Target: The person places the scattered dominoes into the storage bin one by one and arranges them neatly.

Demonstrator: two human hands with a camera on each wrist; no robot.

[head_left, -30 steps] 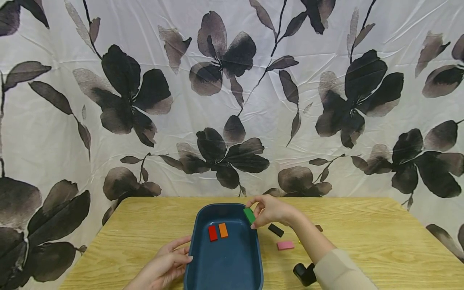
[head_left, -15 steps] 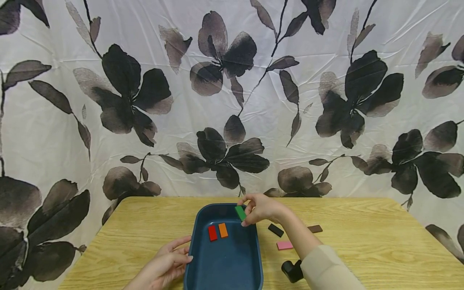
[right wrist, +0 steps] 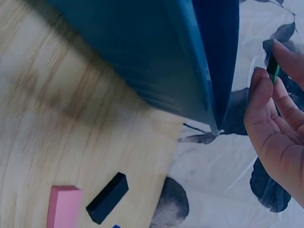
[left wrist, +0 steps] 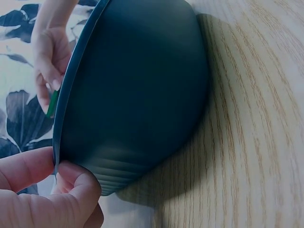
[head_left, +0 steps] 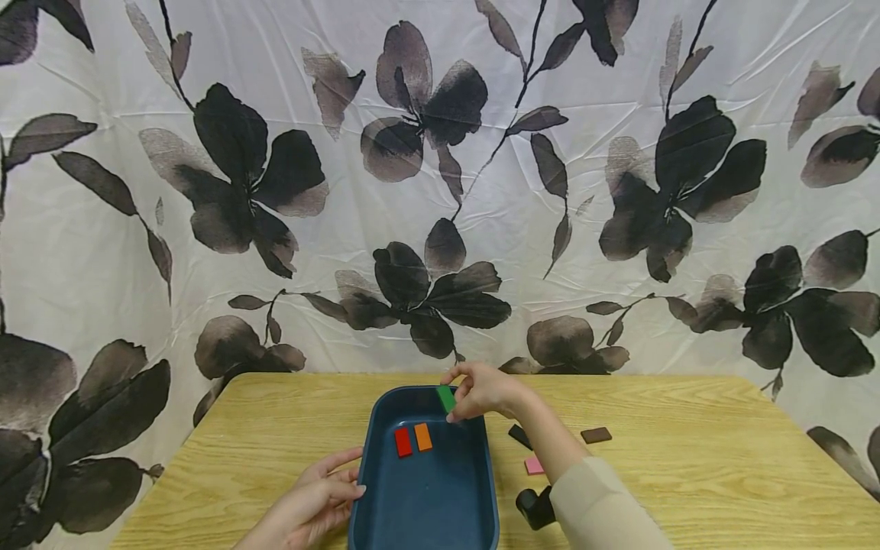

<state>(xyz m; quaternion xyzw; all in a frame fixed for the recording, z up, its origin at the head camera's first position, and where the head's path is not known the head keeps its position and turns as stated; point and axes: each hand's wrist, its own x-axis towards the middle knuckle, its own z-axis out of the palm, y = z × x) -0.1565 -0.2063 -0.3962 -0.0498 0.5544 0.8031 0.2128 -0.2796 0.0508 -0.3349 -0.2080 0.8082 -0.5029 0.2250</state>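
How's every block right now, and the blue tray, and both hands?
Blue tray: open on top, two blocks inside
Red block: lying flat in tray
Orange block: flat beside red, apart
Green block: pinched, off tray floor
Black block: lying on table
Pink block: lying on table
Brown block: flat on table
Blue piece: only a corner shows, can't tell
Left hand: gripping tray rim
Right hand: pinching green block

right sleeve [head_left: 608,504]: plain beige, creased | black rounded device [head_left: 534,509] beside it | hands [head_left: 486,393]: bare
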